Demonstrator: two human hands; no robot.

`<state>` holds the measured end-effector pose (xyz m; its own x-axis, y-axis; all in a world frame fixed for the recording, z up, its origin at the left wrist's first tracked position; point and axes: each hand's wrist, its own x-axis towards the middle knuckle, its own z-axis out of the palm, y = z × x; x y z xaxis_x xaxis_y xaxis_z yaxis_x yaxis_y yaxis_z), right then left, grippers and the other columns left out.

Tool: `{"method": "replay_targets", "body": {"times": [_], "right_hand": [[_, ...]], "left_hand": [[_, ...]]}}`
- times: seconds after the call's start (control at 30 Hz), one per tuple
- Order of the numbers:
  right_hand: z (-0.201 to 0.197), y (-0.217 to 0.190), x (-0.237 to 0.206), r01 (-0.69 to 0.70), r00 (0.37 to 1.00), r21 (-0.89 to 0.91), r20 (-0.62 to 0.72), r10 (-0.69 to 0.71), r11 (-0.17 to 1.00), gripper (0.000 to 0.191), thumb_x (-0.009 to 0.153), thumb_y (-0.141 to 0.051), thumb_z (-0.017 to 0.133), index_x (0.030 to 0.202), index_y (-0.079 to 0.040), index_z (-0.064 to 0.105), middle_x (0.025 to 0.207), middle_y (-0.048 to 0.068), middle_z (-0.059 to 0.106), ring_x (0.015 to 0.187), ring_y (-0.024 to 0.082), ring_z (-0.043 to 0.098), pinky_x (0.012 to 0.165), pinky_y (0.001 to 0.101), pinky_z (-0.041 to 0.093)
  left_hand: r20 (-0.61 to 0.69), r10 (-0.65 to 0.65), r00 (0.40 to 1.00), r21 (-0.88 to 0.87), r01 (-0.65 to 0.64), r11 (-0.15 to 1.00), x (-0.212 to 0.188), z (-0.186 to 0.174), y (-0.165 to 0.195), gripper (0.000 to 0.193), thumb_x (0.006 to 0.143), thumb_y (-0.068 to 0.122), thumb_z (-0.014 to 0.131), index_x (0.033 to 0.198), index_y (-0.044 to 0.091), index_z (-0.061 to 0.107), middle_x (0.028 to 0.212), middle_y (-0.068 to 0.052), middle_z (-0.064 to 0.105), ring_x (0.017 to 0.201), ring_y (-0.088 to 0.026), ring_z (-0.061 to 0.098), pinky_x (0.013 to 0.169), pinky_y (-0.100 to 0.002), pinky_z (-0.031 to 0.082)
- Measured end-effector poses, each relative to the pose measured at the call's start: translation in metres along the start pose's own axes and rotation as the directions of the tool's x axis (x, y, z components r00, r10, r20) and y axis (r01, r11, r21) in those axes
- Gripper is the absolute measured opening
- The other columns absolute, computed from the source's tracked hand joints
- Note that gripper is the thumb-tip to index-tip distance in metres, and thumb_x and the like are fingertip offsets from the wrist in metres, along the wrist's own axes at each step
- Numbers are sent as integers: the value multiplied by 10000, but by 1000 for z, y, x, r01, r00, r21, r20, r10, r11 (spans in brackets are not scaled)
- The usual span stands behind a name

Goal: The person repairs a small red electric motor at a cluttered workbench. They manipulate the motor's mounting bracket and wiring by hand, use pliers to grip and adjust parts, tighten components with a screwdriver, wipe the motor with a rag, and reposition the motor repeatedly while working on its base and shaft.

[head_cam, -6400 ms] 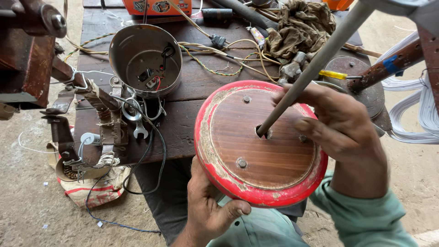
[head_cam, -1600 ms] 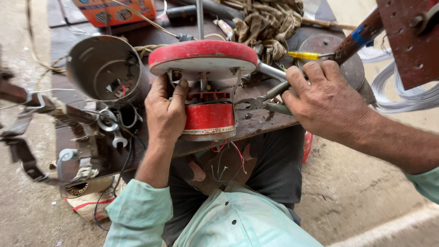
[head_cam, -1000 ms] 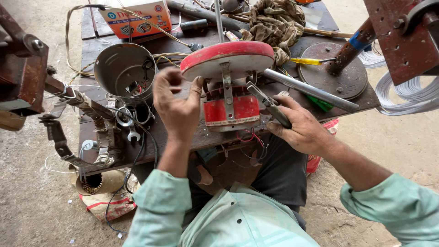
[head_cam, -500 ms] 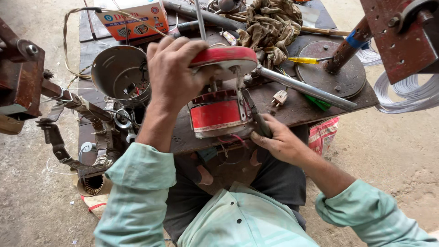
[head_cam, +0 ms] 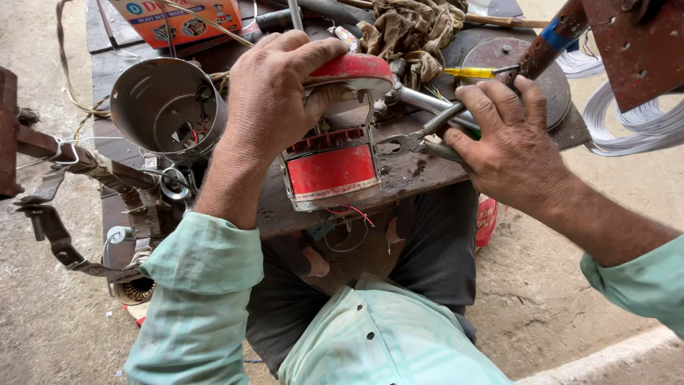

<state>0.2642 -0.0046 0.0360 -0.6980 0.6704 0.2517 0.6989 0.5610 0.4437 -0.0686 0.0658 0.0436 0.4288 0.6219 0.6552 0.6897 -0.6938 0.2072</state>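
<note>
Red motor unit [head_cam: 331,167] sits upright at the near edge of the dark workbench [head_cam: 420,171], round red top plate still on. Left hand [head_cam: 274,93] is clamped over that plate, right hand [head_cam: 509,139] grips pliers [head_cam: 420,135] aimed at its side. I'd press down firmly and keep the nose square so nothing slips.

Your only view came from the camera on your head, which looked steeply down and forward over your own chest and lap onto the low wooden workbench [head_cam: 420,171]. It sat close: your left hand [head_cam: 274,89] and right hand [head_cam: 509,142] filled the middle, sleeves ran out the bottom edge, and bare ground framed both sides.
</note>
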Motion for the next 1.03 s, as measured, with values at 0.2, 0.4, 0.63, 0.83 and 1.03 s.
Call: {"method": "replay_targets", "body": {"times": [0.2,0.4,0.63,0.83,1.03], "right_hand": [[-14,8,14,96,988,-198,-100,-118,975,174,939,-322,715,1072,-264,812,1279,119,558,1323,300,474,1232,549,225],[-17,16,14,160,975,-170,-128,-182,972,178,929,-300,737,1058,-203,813,1262,135,568,1229,303,507,1115,528,383],[-19,26,21,234,965,-137,-90,-247,963,125,882,-224,735,934,-125,790,1155,156,630,1082,291,587,852,430,484],[-24,23,24,234,969,-163,-45,-244,958,231,871,-280,707,772,-72,717,1053,157,661,1002,263,636,759,384,493],[-18,23,22,200,971,-80,148,-187,977,127,862,-217,693,855,-93,716,1080,145,649,966,260,636,743,410,489]], "left_hand": [[17,-26,1000,19,25,999,2,1,2,565,779,344,935,1280,167,743,997,-33,684,954,-290,650,829,-436,528],[-7,19,1000,37,-19,999,6,3,5,556,788,385,922,1268,168,741,1028,-32,689,986,-293,653,833,-436,526],[-5,2,1000,72,-1,997,10,5,18,548,778,399,918,1252,180,751,1021,-20,697,960,-272,660,792,-435,528],[-19,-19,1000,70,21,997,9,9,25,529,772,409,920,1219,178,756,1009,-16,698,946,-267,663,774,-437,529],[-31,-36,999,73,38,997,8,2,20,482,785,325,913,1221,188,758,1010,-21,695,952,-266,657,777,-424,529]]}}
